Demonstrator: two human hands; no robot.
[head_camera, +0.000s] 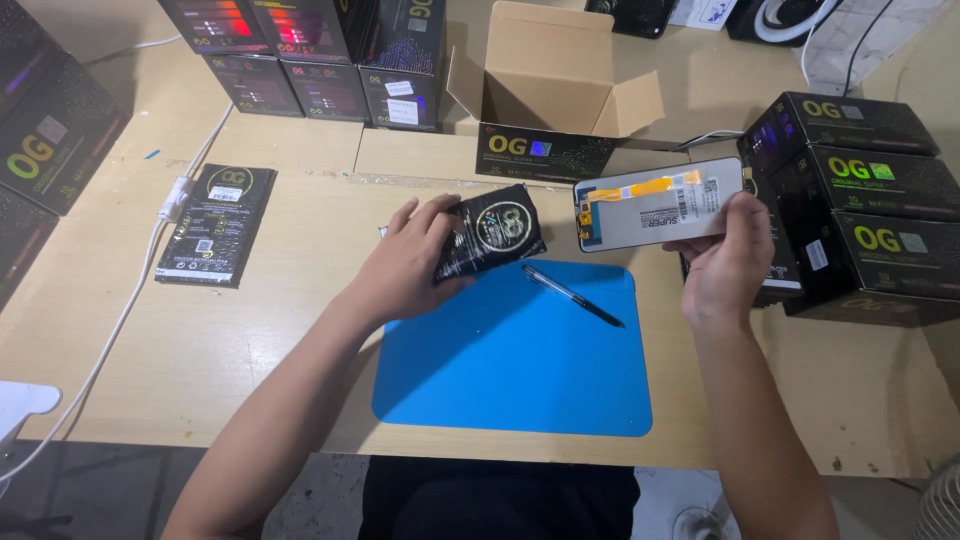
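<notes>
Wooden table (250, 330), packet (490, 238), screen panel (655, 205)

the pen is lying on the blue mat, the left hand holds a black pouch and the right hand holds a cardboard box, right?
Not quite. The head view shows the right hand holding a phone screen panel with an orange flex cable, not a cardboard box; the open cardboard box sits untouched farther back. The rest stands: the pen lies on the blue mat, and the left hand holds the black pouch.

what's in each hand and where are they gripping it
Left hand holds a black pouch by its left end. Right hand holds a phone screen panel by its right end, back side up.
</notes>
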